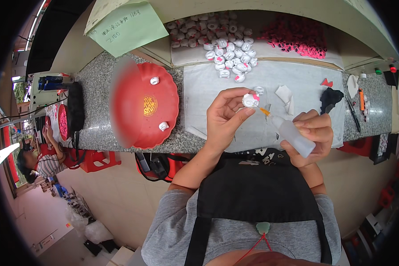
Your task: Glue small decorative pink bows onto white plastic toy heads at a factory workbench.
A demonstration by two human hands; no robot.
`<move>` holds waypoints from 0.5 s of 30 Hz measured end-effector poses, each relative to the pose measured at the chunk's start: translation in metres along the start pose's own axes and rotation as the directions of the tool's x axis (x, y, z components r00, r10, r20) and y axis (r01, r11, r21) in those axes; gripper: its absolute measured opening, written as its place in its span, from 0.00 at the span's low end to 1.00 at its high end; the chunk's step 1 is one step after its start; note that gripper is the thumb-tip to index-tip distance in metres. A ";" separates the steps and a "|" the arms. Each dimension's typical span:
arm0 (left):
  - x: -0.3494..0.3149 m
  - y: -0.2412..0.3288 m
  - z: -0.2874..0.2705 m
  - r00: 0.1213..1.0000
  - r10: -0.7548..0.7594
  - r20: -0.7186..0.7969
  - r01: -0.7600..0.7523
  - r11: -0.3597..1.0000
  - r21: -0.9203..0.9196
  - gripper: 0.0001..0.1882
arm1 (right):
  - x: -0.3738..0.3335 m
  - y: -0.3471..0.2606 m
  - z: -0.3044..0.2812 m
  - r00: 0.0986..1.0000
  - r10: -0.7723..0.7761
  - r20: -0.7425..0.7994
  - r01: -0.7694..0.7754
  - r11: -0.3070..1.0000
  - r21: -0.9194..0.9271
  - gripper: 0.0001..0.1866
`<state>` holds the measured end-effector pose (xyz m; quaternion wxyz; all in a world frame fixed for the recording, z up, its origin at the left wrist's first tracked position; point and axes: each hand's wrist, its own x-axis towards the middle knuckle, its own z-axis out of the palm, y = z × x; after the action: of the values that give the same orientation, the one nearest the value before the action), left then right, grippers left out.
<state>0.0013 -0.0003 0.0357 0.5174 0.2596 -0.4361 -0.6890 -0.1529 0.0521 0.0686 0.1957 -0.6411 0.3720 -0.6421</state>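
Note:
Between the thumb and fingers of my left hand is a small white toy head with a pink bow. My right hand is wrapped round a translucent squeeze bottle. The bottle is tilted, and its orange needle tip points at the toy head, at or very close to its edge. Just behind the held head, another small white piece lies on the white sheet that covers the bench.
White toy heads are heaped at the back, beside a pile of pink pieces. A red scalloped tray at left holds two heads. To the right lie a black cloth, a black pen and an orange marker. Another person sits far left.

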 end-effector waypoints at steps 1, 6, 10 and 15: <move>0.000 0.000 0.000 1.000 0.006 0.006 -0.006 1.000 0.007 0.18 | 0.000 0.000 0.000 1.000 -0.001 0.002 0.001 1.000 0.003 0.25; 0.000 -0.002 -0.001 0.998 0.059 0.038 -0.063 0.994 0.095 0.18 | 0.001 0.000 0.004 1.000 -0.001 0.000 0.001 1.000 -0.006 0.25; 0.000 -0.003 -0.002 0.991 0.121 0.049 -0.129 0.966 0.223 0.17 | 0.001 -0.002 0.005 0.999 0.033 0.030 -0.032 0.999 -0.031 0.19; 0.001 -0.003 -0.002 0.993 0.116 0.027 -0.119 0.965 0.235 0.16 | 0.003 -0.004 0.003 0.998 0.057 0.040 -0.055 0.998 -0.039 0.19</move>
<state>0.0008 -0.0020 0.0325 0.5197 0.2885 -0.5331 -0.6020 -0.1499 0.0514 0.0734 0.2090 -0.6471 0.3978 -0.6158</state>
